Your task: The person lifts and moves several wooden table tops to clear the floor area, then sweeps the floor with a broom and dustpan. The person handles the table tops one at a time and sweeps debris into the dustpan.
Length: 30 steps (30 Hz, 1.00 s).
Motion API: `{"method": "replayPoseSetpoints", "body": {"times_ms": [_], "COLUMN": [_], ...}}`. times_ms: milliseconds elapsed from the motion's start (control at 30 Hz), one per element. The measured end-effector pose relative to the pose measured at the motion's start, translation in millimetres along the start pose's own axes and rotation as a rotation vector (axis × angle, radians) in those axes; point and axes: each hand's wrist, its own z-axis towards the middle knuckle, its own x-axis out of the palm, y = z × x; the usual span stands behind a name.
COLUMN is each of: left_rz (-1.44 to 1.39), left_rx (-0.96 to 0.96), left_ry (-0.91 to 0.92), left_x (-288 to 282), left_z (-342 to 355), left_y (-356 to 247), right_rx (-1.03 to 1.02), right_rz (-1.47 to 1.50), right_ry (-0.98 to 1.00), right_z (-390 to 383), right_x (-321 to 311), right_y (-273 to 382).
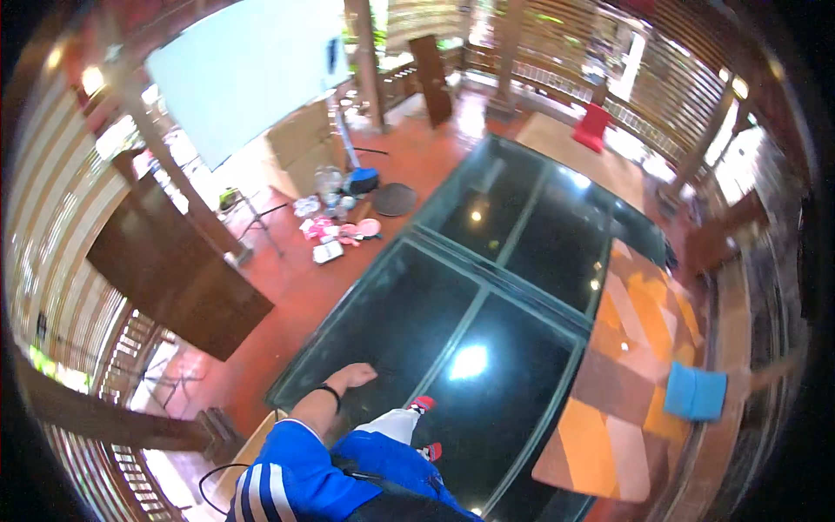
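My left hand (352,376) hangs over the dark glossy surface (391,300), low and left of the middle, with a black band (331,398) round its wrist. Its fingers look loosely curled together, somewhat blurred, and nothing shows in them. The hand appears apart from everything around it. My left arm comes out of a blue sleeve (277,487) with white stripes. My right hand is out of sight. Two red-and-white shoes (424,404) show against the dark surface, which is divided by pale lines.
Pink and clear items (323,230) lie on the red floor (300,283), beside a blue dustpan (363,179). A white board (248,74) and brown panel (178,265) stand left. An orange-brown mat (609,383) and blue cushion (696,391) are right; a red seat (592,128) lies farther back.
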Motion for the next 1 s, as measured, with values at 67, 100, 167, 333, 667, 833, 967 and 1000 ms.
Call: {"method": "replayPoseSetpoints", "body": {"times_ms": [67, 100, 167, 333, 667, 833, 967, 1000], "left_rz": [0.121, 0.201, 0.142, 0.217, -1.785, -0.967, -1.140, -1.239], "left_rx": [-0.275, -0.345, -0.560, -0.105, -0.346, -0.559, -0.667, -0.698], "left_ry": [-0.135, -0.064, -0.097, -0.358, -0.389, -0.899, -1.009, -1.044], "left_x": [15, 18, 42, 163, 54, -77, -79, -73], "left_z": [-66, -87, -137, -232, -187, -175, -192, -198], "left_y": [79, 82, 108, 181, 209, 153, 171, 168], "right_rx": [0.022, 0.026, 0.023, -0.118, -0.293, -0.235, -0.159, -0.211], "right_rz": [-0.038, -0.044, -0.070, 0.133, -0.751, -0.920, -1.049, -1.127], "right_ry": [0.043, 0.028, 0.045, 0.238, 0.646, 0.725, 0.703, 0.708], "right_z": [27, 36, 62, 203, 112, 118, 151, 159], "right_x": [2, -3, 2, 15, 393, 455, 516, 533], "right_y": [23, 32, 55, 97, 291, 343, 384, 393]}}
